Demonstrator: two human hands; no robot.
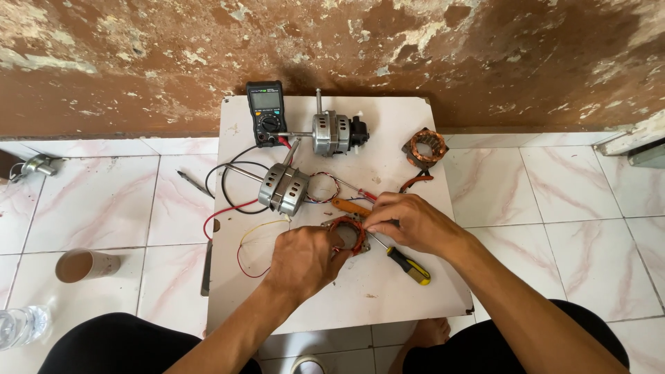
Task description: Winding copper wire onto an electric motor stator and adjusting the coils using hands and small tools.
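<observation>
My left hand (pixel 305 260) grips the copper-wound stator (pixel 348 234) on the white board (pixel 388 291); right hand (pixel 409 220) pinches its windings at the rim. Winding work in hand, I judge. Next calls for steady fingertips, stator kept flat.

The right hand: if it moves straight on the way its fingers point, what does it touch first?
The right hand points leftward and already touches the copper-wound stator held by the left hand; past that, probably the left fingers.

A low white board table (pixel 388 305) stands on a floor of white, pink-veined marble tiles (pixel 554 194), its far edge against the wall. The brown wall (pixel 173 62) shows peeling, flaking paint under even daylight.
</observation>
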